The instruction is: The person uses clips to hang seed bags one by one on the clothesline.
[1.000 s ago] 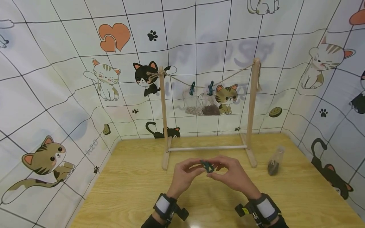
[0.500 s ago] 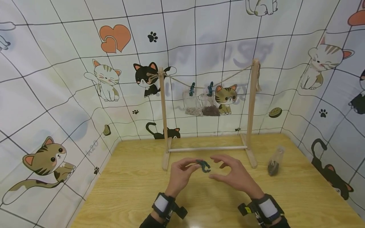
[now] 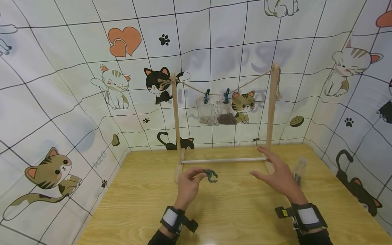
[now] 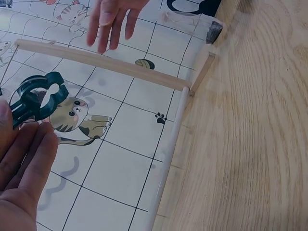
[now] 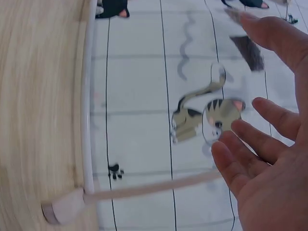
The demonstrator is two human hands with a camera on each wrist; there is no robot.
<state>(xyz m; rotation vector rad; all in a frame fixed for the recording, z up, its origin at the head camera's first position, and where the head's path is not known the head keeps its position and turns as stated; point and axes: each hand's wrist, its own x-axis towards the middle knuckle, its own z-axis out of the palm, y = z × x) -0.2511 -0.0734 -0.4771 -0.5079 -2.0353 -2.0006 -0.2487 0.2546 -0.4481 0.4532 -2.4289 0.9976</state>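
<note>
My left hand (image 3: 188, 185) pinches a dark green clothespin (image 3: 210, 175) by its handle end over the table. In the left wrist view the clothespin (image 4: 42, 98) shows its rounded jaws pointing away from the fingers. Off to the right, my right hand (image 3: 280, 175) is spread with thumb and fingers apart and holds nothing. It partly covers a small clear bag (image 3: 301, 166) with dark contents standing on the table. The right wrist view shows the same hand (image 5: 269, 144) with its fingers extended.
A wooden stand (image 3: 271, 112) with a sagging string (image 3: 193, 87) stands at the back. Two green clothespins hold a bag of pale grains (image 3: 209, 119) and a bag of dark grains (image 3: 227, 118) on it. A white rod (image 3: 223, 160) joins its feet on the wooden table (image 3: 137, 204).
My right hand has let go of the clothespin and moved right, near the bag on the table. My left hand keeps the clothespin and has shifted slightly left.
</note>
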